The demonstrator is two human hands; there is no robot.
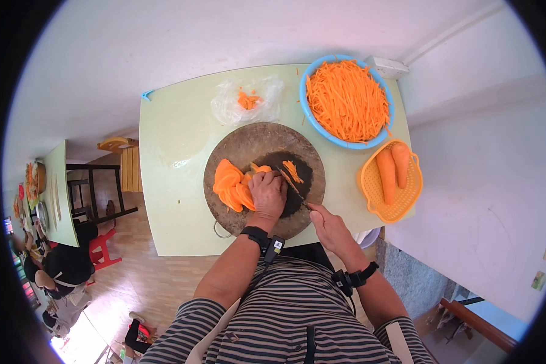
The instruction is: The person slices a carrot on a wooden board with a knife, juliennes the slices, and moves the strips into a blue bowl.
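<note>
On the round wooden chopping board (242, 142), my left hand (268, 194) presses down on carrot slices with its fingers bent together. A knife (292, 185) stands edge-down beside those fingertips, and my right hand (327, 223) is closed around its handle at the board's right edge. Overlapping carrot slices (227, 182) lie left of my left hand. A few thin carrot shreds (292, 171) rest just right of the blade, on a dark wet patch.
A blue basin (306, 100) heaped with carrot shreds stands at the back right. Below it, a yellow basket (373, 203) holds two whole carrots (386, 176). A plastic bag (224, 103) with carrot bits lies behind the board. People (67, 267) are at the far left.
</note>
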